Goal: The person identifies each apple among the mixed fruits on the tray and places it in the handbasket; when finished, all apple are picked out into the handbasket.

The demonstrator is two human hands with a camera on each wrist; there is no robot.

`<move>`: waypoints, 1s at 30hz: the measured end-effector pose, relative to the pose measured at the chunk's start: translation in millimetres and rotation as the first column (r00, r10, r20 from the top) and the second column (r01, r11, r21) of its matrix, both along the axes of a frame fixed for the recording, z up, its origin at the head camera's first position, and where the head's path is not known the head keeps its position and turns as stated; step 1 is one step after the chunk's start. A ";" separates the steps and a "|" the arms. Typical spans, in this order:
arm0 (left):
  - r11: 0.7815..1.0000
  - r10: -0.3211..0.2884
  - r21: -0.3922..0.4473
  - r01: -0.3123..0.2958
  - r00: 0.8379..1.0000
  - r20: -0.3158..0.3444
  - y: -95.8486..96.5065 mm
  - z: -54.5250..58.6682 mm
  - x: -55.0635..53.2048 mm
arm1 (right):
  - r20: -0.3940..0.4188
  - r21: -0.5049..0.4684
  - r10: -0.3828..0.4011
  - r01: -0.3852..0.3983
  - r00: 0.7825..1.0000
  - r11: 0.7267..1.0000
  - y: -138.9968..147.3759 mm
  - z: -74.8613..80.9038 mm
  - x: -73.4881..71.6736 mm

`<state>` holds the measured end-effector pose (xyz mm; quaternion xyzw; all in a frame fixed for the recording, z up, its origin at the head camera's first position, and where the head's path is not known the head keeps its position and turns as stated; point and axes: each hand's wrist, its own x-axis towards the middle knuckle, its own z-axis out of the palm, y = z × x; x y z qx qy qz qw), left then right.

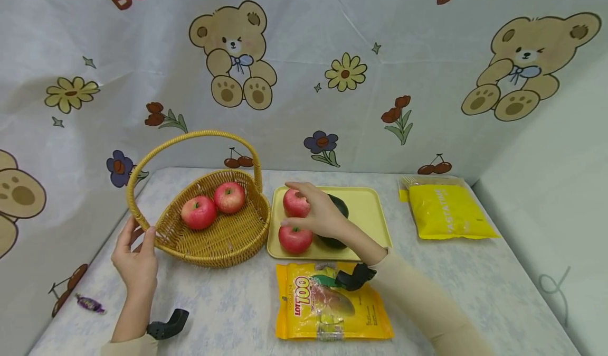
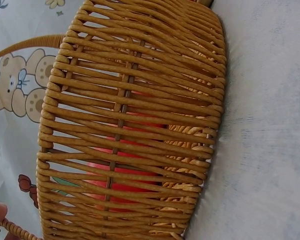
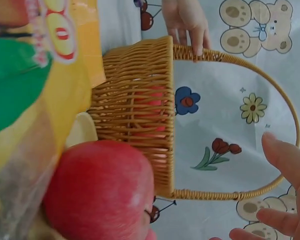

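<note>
My left hand (image 1: 138, 261) grips the foot of the handle on a wicker basket (image 1: 223, 258), thumb and fingers around it. Two red apples (image 1: 199, 213) lie inside the basket; through the weave they show as red patches in the left wrist view. Over a yellow tray (image 1: 370, 216) hovers my right hand (image 1: 319, 212), thumb and fingers spread with nothing between them. Beneath it are two more red apples, the front apple (image 1: 295, 239) and the back apple (image 1: 295, 204). Dark green rounded produce (image 1: 338, 206) beside them is partly hidden by the hand and wrist.
A yellow bag of dried mango (image 1: 332, 303) lies in front of the tray, under my right forearm. To the tray's right is a yellow pasta packet (image 1: 448, 211). A purple wrapped candy (image 1: 90, 304) sits at the left. Behind the table hangs a bear-print cloth (image 1: 294, 55).
</note>
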<state>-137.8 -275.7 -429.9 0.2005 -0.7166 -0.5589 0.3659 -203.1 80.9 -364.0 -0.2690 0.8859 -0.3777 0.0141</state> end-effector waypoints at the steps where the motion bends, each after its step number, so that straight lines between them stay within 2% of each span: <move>1: 1.000 0.000 -0.002 0.000 1.000 0.004 0.0 0.0 0.1 | -0.008 -0.002 0.003 -0.003 1.000 1.000 2.9 -2.8 0.0; 12: 1.000 0.006 -0.001 -0.006 0.999 0.050 -1.8 0.0 0.1 | -0.037 -0.033 0.037 -0.038 0.999 0.999 21.2 -25.1 -1.0; 17: 1.000 -0.002 -0.007 0.003 0.998 0.056 -2.4 -0.1 -0.6 | -0.014 0.013 0.044 -0.044 0.999 0.999 25.0 -33.7 -4.6; 23: 1.000 -0.001 0.001 0.001 1.000 0.027 -0.8 0.6 0.0 | -0.006 0.078 0.058 -0.057 0.998 0.995 26.4 -42.8 -8.4; 30: 1.000 -0.001 0.000 0.001 1.000 0.004 0.0 0.5 0.7 | 0.025 0.081 0.075 -0.077 0.997 0.994 25.5 -48.8 -8.4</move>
